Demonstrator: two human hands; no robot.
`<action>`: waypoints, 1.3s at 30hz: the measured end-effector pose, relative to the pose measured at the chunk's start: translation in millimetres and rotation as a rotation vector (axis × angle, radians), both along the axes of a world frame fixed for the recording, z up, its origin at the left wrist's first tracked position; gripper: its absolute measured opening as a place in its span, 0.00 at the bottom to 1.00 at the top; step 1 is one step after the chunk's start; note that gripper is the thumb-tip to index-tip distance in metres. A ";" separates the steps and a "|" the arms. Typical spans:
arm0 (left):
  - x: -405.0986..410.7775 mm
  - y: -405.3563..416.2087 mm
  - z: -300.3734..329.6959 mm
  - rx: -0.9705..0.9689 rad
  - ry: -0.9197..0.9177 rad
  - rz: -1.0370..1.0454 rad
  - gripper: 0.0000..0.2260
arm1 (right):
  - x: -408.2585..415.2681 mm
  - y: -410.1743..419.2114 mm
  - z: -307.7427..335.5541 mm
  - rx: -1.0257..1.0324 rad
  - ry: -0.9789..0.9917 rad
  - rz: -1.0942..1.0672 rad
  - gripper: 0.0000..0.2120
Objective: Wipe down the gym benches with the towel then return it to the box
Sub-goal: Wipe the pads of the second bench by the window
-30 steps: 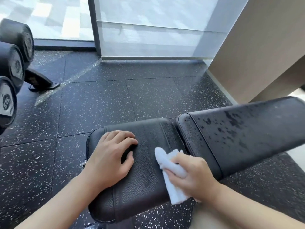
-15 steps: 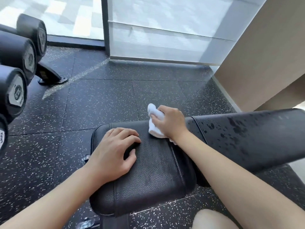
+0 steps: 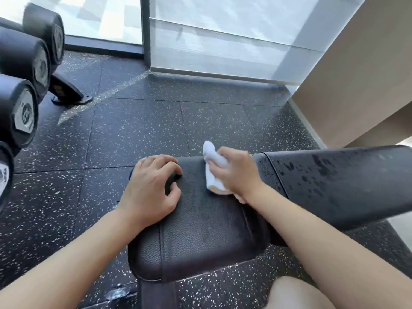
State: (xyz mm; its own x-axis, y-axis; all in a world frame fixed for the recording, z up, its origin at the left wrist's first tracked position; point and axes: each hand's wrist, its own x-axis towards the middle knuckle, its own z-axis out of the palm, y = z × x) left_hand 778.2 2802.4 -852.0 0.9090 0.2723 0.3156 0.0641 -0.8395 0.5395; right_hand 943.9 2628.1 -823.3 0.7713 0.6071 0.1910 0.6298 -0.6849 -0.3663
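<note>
A black leather gym bench stands in front of me, its seat pad (image 3: 200,237) near and its back pad (image 3: 338,181) running off to the right, spotted with wet drops. My right hand (image 3: 238,172) grips a bunched white towel (image 3: 214,172) and presses it on the far part of the seat pad, close to the gap between the pads. My left hand (image 3: 149,190) rests on the seat pad's left end, fingers curled over the leather and holding nothing. The box is not in view.
Several black dumbbells (image 3: 24,108) sit on a rack at the left, with a rack foot (image 3: 66,90) on the speckled rubber floor (image 3: 138,130). Glass panels (image 3: 223,41) stand behind, a beige wall (image 3: 356,74) at the right. My knee (image 3: 296,295) shows at the bottom.
My right hand swept the towel from the seat pad's near edge to its far edge, and has now drawn it slightly back. My left hand has stayed put.
</note>
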 end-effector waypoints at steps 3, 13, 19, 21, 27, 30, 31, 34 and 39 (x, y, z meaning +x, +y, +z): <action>-2.0 5.7 0.3 -0.040 -0.023 -0.050 0.10 | 20.4 45.9 -2.2 -0.081 -0.074 -0.041 0.16; -5.7 25.1 -2.9 -0.171 -0.097 -0.116 0.09 | -125.9 -58.0 -13.0 0.094 -0.050 0.426 0.11; -5.8 23.6 -2.3 -0.170 -0.102 -0.092 0.10 | -0.9 -13.2 8.9 -0.024 -0.044 -0.004 0.16; -6.3 25.4 -2.6 -0.185 -0.099 -0.065 0.09 | 4.7 15.7 5.8 -0.035 -0.100 -0.028 0.18; -5.5 31.5 -6.0 -0.199 -0.086 -0.072 0.09 | -117.8 11.0 -7.9 0.103 -0.154 0.336 0.12; -6.4 33.6 -9.8 -0.193 -0.085 -0.089 0.08 | -124.1 -38.1 -12.6 0.079 -0.043 0.477 0.14; -6.7 34.0 -10.4 -0.195 -0.082 -0.094 0.08 | -106.8 -47.0 -11.5 0.051 -0.041 0.459 0.14; -6.3 35.0 -10.3 -0.202 -0.072 -0.093 0.08 | -36.9 -35.3 3.8 -0.036 -0.067 0.180 0.13; -6.1 35.8 -9.4 -0.220 -0.071 -0.106 0.08 | -6.1 21.7 9.3 -0.045 -0.074 -0.032 0.14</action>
State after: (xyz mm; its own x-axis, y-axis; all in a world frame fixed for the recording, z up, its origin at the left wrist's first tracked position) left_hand 772.1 2838.2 -861.5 0.9138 0.2461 0.3232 -0.0621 -0.7015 0.7099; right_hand 937.7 2649.8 -814.0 0.7750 0.5919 0.2214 0.6319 -0.7197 -0.2877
